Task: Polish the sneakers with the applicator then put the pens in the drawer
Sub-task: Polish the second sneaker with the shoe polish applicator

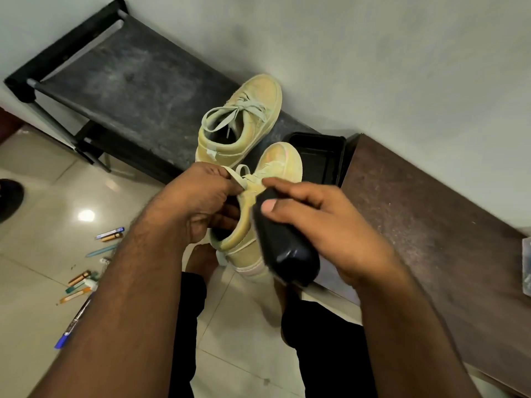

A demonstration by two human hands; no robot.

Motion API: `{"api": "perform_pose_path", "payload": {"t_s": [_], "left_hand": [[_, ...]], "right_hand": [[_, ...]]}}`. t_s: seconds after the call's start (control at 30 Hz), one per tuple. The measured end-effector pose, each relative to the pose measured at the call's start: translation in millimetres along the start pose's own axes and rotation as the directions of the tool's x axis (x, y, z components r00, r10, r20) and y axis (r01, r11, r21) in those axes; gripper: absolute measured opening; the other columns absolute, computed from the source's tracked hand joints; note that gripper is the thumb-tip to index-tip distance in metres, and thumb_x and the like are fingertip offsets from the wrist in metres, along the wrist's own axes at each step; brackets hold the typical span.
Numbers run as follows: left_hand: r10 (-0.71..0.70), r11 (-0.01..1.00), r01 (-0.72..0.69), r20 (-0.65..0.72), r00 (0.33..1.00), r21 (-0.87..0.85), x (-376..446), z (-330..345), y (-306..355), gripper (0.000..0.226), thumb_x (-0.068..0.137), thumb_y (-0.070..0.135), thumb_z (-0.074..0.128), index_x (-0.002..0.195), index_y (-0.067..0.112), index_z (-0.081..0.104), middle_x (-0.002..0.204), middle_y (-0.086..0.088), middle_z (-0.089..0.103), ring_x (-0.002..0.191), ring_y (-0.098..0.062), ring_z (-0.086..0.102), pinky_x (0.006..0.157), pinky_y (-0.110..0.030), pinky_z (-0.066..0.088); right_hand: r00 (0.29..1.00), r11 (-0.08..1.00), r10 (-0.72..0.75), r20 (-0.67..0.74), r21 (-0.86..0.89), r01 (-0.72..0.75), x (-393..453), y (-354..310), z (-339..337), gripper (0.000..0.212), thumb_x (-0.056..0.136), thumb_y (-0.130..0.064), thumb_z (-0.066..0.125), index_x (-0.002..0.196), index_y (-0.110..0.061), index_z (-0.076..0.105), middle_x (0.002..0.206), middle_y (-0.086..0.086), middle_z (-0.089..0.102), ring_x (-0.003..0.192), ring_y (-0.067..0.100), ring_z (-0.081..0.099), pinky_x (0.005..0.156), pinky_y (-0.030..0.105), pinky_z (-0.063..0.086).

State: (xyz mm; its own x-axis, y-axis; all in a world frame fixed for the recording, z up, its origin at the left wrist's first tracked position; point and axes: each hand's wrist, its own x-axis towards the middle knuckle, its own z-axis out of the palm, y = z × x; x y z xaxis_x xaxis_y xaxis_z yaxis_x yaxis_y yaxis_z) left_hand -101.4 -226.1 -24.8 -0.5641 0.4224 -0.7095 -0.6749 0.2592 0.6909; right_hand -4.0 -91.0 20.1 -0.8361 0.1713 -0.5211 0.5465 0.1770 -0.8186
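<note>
My left hand (201,196) grips a pale yellow sneaker (275,168) at its tongue and collar, holding it in the air over my knees. My right hand (324,225) is closed around a black applicator (284,248), which presses against the sneaker's outer side. The second yellow sneaker (244,122) rests on the black rack (129,90), laces tied. Several pens (83,280) lie scattered on the tiled floor at the left, partly hidden by my left forearm.
A black plastic tray (319,156) sits between the rack and a dark brown wooden cabinet top (425,225) at the right. A white wall runs behind. A dark shoe (8,199) shows at the far left edge.
</note>
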Motion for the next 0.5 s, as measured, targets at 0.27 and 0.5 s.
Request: {"api": "perform_pose_path", "payload": {"t_s": [0.27, 0.5], "left_hand": [[-0.018, 1.000, 0.018, 0.068, 0.997, 0.007, -3, 6, 3, 0.012, 0.095, 0.003, 0.053, 0.094, -0.001, 0.064, 0.068, -0.016, 0.068, 0.050, -0.023, 0.068, 0.042, -0.029, 0.054], [-0.008, 1.000, 0.008, 0.010, 1.000, -0.002, -1, 2, 0, 0.017, 0.094, -0.002, 0.049, 0.090, 0.001, 0.066, 0.061, -0.012, 0.061, 0.042, -0.018, 0.059, 0.040, -0.026, 0.050]], "right_hand": [[0.910, 0.946, -0.233, -0.343, -0.296, 0.130, 38, 10, 5, 0.062, 0.083, -0.036, 0.070, 0.141, -0.027, 0.048, 0.133, -0.014, 0.048, 0.121, -0.002, 0.047, 0.105, 0.027, 0.043], [0.939, 0.845, -0.292, -0.183, -0.508, 0.164, 10, 3, 21, 0.062, 0.083, -0.035, 0.067, 0.141, -0.026, 0.047, 0.143, -0.016, 0.046, 0.127, -0.003, 0.040, 0.102, 0.014, 0.031]]}}
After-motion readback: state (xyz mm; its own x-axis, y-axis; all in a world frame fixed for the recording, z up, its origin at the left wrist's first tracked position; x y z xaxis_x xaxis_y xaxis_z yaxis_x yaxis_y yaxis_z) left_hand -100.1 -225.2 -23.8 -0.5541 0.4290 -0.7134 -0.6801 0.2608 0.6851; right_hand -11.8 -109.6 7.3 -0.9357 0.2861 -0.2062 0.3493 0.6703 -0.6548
